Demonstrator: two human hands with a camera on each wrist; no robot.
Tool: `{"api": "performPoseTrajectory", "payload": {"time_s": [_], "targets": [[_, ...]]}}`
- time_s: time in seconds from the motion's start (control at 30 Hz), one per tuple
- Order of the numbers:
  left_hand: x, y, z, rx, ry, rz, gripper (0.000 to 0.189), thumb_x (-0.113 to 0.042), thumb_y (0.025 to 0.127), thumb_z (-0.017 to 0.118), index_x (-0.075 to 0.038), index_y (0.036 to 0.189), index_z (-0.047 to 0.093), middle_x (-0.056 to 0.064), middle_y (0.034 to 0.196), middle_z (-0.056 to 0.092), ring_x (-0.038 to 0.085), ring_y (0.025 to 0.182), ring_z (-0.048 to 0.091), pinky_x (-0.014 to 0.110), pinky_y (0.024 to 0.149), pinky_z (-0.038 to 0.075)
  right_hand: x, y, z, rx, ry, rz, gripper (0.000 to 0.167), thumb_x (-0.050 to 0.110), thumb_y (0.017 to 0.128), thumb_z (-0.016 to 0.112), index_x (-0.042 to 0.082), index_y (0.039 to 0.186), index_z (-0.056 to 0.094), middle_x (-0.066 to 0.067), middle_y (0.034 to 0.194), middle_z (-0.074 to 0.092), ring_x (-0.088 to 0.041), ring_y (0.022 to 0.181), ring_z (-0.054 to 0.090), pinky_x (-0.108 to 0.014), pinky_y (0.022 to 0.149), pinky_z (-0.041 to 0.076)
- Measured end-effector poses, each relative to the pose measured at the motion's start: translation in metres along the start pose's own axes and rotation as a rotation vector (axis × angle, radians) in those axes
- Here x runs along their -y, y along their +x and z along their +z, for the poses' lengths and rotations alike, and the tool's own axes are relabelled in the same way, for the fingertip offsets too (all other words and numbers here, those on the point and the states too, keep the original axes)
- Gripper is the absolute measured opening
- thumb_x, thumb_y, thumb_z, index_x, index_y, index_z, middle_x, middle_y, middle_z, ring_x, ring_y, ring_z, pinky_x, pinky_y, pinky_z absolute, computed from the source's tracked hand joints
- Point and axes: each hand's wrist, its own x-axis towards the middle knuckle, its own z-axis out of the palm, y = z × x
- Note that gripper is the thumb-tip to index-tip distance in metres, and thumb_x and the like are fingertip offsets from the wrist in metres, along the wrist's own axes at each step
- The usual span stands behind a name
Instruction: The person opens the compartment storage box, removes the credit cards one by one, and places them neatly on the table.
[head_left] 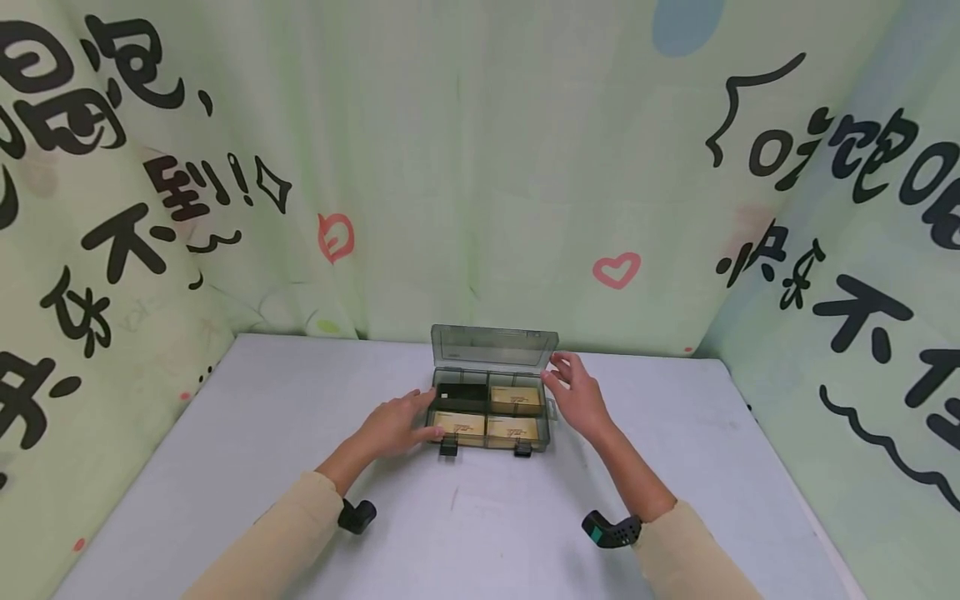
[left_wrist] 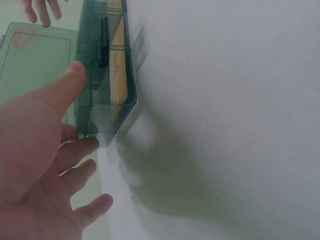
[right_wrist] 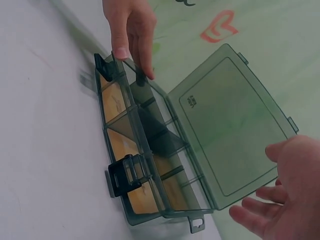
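A smoky translucent compartment box (head_left: 551,433) sits on the table, its hinged lid (head_left: 495,345) raised and leaning back. Tan rectangular pieces with small print (head_left: 513,428) lie in the front compartments and the back right one; a black block (head_left: 461,395) fills the back left. My left hand (head_left: 401,425) holds the box's left end, thumb on the front rim and a finger along the side, others spread in the left wrist view. At the lid's right edge is my right hand (head_left: 579,397), fingers loosely bent; in the right wrist view its thumb (right_wrist: 276,151) overlaps the lid.
Two black latches (head_left: 522,449) hang at the box's front, and a small loop tab (right_wrist: 198,224) sticks out at its right end. Beneath lies a white tabletop (head_left: 480,525). A pale green printed curtain (head_left: 480,167) rises behind and along both sides.
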Motion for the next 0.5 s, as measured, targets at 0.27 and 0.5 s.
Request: {"api": "performPoseTrajectory", "payload": {"time_s": [0.27, 0.5], "targets": [[-0.003, 0.001, -0.002, 0.010, -0.023, -0.033, 0.075, -0.048, 0.089, 0.065, -0.013, 0.149, 0.039, 0.016, 0.150, 0.043, 0.036, 0.137, 0.043, 0.054, 0.108, 0.039, -0.005, 0.009, 0.001, 0.018, -0.025, -0.032, 0.057, 0.029, 0.103, 0.048, 0.007, 0.150, 0.027, -0.014, 0.156, 0.034, -0.034, 0.140, 0.040, -0.053, 0.110, 0.038], [-0.002, 0.001, 0.000, 0.018, -0.032, -0.030, 0.074, -0.047, 0.089, 0.065, -0.014, 0.150, 0.038, 0.016, 0.151, 0.042, 0.037, 0.136, 0.044, 0.054, 0.108, 0.040, -0.006, 0.016, 0.002, 0.027, -0.023, -0.019, 0.057, 0.030, 0.103, 0.048, 0.006, 0.150, 0.027, -0.016, 0.156, 0.032, -0.035, 0.140, 0.039, -0.053, 0.110, 0.038]]}}
